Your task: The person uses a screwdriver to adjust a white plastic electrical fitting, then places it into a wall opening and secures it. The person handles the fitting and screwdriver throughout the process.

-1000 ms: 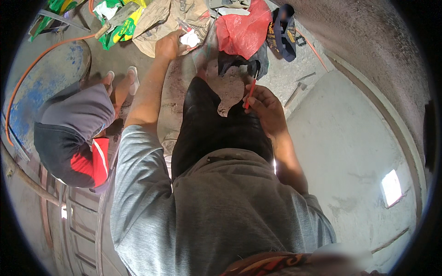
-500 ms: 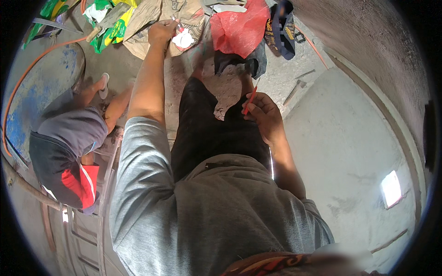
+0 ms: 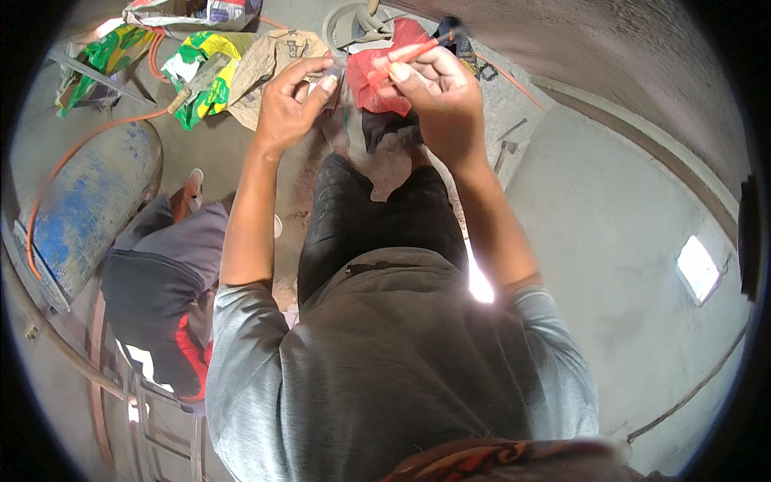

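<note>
My right hand point(image 3: 451, 100) is raised high in front of me. Its thumb and fingers close on a slim red pen-like tool point(image 3: 416, 53), whose dark thin tip points to the upper right. Level with it, a short gap to the left, my left hand point(image 3: 291, 106) is raised too. Its thumb and forefinger curl toward each other with a dim greyish patch between them; whatever they hold is too unclear to name. Behind my hands on the floor lie a brown paper sack point(image 3: 273, 66) and a crumpled red plastic sheet point(image 3: 365, 95).
Left of me, a bent-over person point(image 3: 157, 297) is by a blue-stained drum point(image 3: 96, 205) and a ladder point(image 3: 165, 430). Green-yellow sacks point(image 3: 210, 68), an orange hose point(image 3: 84, 126) and a bucket point(image 3: 341, 24) are ahead. A hammer-like tool point(image 3: 506, 151) lies right; a curved wall point(image 3: 626, 64) stands beyond.
My left hand has drawn back from the sack, where a white object lay beside it. My right hand has risen from near my lap with the red tool. The person at left has shifted.
</note>
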The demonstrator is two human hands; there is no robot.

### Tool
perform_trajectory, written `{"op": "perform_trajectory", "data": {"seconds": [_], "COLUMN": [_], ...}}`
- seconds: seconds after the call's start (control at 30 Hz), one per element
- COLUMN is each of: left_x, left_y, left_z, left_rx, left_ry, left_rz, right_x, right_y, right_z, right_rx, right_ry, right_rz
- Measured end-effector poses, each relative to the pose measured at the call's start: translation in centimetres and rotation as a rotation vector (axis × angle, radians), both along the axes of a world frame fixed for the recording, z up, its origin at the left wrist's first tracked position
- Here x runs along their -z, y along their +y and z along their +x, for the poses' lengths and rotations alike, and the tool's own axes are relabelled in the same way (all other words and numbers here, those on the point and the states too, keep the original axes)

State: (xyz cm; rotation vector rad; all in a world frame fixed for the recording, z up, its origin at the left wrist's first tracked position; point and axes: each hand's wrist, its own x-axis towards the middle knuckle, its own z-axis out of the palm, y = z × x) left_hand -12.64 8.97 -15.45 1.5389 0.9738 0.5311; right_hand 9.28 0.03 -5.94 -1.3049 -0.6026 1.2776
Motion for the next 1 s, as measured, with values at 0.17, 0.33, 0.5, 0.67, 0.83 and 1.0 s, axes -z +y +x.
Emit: {"op": "perform_trajectory", "data": {"seconds": [0.17,0.33,0.5,0.67,0.83,1.0], "left_x": [-7.0,-10.5,-11.9,-13.5,-14.5,-15.0], "left_y": [-0.4,-0.9,-1.6,-2.8,-4.7,-6.9], "left_z": [1.0,1.8,2.2,3.6,5.0,6.8], "left_rx": [0.139,0.135,0.136,0.151,0.080,0.035], "left_ry": [-0.260,-0.354,-0.387,-0.395,-0.388,-0.359], "left_rz": [0.058,0.027,0.031,0.140,0.024,-0.088], "right_x": [-2.9,-6.3,-8.1,-8.6,-10.0,-10.1], "right_y": [0.3,-0.3,-1.7,-2.7,-2.7,-4.0], "right_z": [-0.5,-0.9,-1.1,0.5,2.3,4.5], "right_rx": [0.014,0.048,0.056,-0.049,0.030,0.019], "right_ry": [-0.075,-0.059,-0.129,-0.307,-0.182,-0.234], "right_rz": [0.163,0.139,0.178,0.130,0.241,0.207]}}
